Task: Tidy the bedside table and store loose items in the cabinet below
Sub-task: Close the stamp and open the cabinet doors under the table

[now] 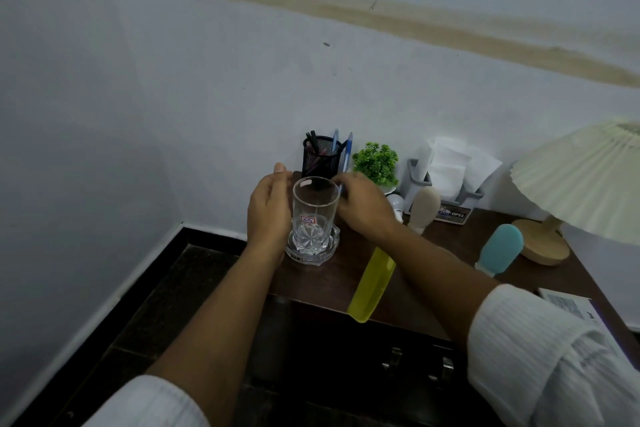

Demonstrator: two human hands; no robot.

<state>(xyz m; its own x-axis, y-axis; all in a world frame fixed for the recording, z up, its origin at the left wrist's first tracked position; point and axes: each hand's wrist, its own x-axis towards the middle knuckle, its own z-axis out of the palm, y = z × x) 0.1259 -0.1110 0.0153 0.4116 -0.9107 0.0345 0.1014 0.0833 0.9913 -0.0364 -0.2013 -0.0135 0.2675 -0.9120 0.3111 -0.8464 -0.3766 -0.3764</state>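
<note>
A clear drinking glass [315,215] with a small red-edged sticker stands upright in a cut-glass dish [327,251] at the left end of the dark wooden bedside table [325,281]. My left hand [268,215] lies flat against the glass's left side, fingers extended. My right hand [363,208] is just right of the glass rim and pinches a blue pen [347,152], which points up beside the black mesh pen holder [320,159]. The holder has several pens in it. A yellow comb [372,284] lies across the front edge of the table.
Along the wall stand a small green plant [377,163], a grey tissue holder [446,166], a white bulb [396,203] and a beige bottle [424,208]. A teal bottle [502,250], a pleated lamp [581,177] and a printed paper [568,305] are at the right. The dark cabinet front [346,350] is below.
</note>
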